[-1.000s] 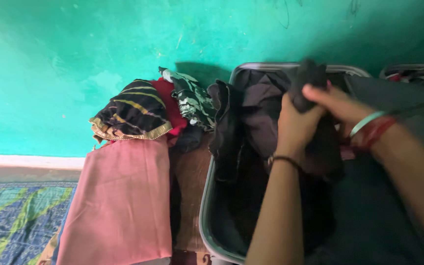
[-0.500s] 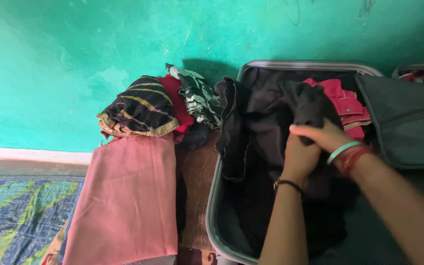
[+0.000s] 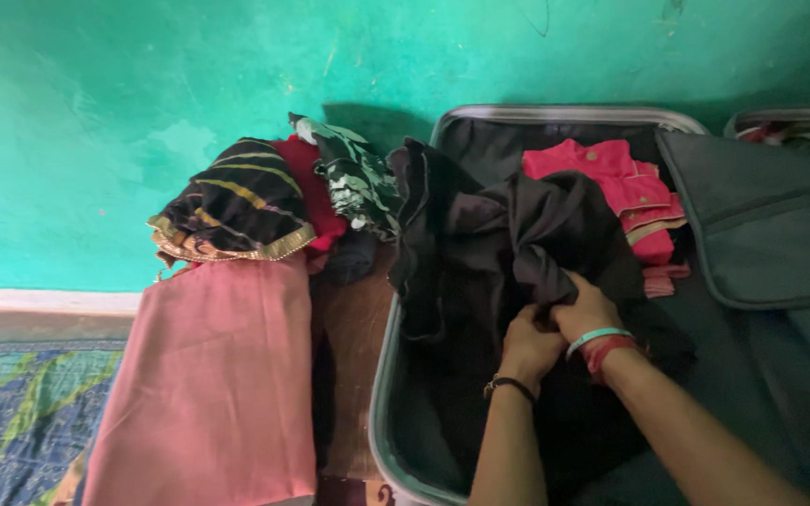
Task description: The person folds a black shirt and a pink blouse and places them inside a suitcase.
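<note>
Both hands are working close together inside the open suitcase (image 3: 405, 394), which is lying on the floor against the green wall (image 3: 142, 112). The left hand (image 3: 529, 345), with a thin dark band at the wrist, is curling shut around a fold of the black garment (image 3: 517, 234), and the right hand (image 3: 585, 314), wearing a pale green bangle and red thread at the wrist, is gripping the same bunch of cloth just beside it, the two hands touching. The black garment is sitting crumpled in the middle of the suitcase, with part of it spilling over the left rim. Behind it, toward the back wall of the case, a folded pink garment (image 3: 625, 192) is lying flat. The grey suitcase lid (image 3: 771, 225) is resting open to the right. Outside the case, on the left, a long pink cloth (image 3: 208, 375) is lying spread out, and beyond it a black cloth with gold stripes (image 3: 236, 201), a red cloth (image 3: 311, 187) and a green and white patterned cloth (image 3: 353, 178) are sitting heaped near the wall. A blue and green patterned mat (image 3: 11, 412) is showing at the lower left. How the fingers are sitting under the cloth is hard to tell, since the fabric is dark.
</note>
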